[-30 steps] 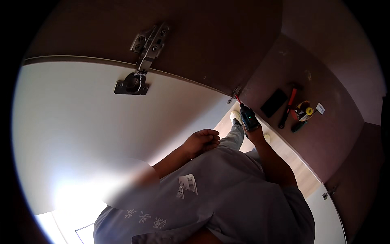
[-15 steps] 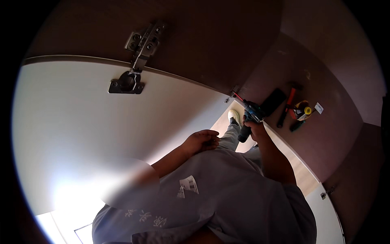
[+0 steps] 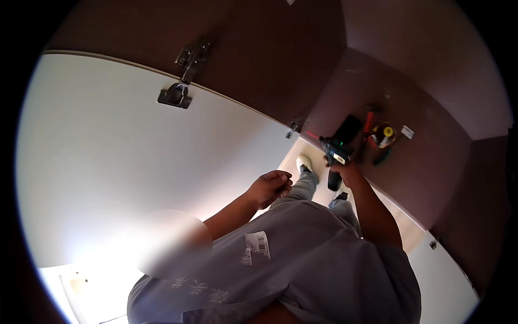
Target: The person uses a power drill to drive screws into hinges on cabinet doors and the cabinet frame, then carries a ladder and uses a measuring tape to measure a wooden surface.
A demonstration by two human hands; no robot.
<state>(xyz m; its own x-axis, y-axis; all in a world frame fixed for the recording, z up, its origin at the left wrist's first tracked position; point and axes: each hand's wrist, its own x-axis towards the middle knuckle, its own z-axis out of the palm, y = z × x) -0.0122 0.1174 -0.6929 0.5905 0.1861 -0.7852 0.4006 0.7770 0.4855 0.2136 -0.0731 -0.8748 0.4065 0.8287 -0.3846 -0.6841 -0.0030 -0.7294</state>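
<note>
My right hand (image 3: 343,174) grips a dark cordless driver (image 3: 335,152) with a long red bit, its tip now a little away from the small lower hinge (image 3: 293,127) on the cabinet edge. My left hand (image 3: 272,186) is closed in front of the white door (image 3: 124,146), fingers curled; what they hold, if anything, I cannot make out. A larger metal hinge (image 3: 175,95) joins that door to the dark brown cabinet side (image 3: 259,65) at the upper left.
On the brown shelf (image 3: 426,173) lie a black phone (image 3: 348,129), a hammer with a red handle (image 3: 368,121), a yellow tape roll (image 3: 386,132), a green tool (image 3: 382,156) and a white label (image 3: 407,132). Another hinge (image 3: 433,244) is at the right. My feet stand on pale floor.
The driver has pulled back from the small hinge and turned, showing its grip. The whole view has shifted, with hinges and shelf appearing higher.
</note>
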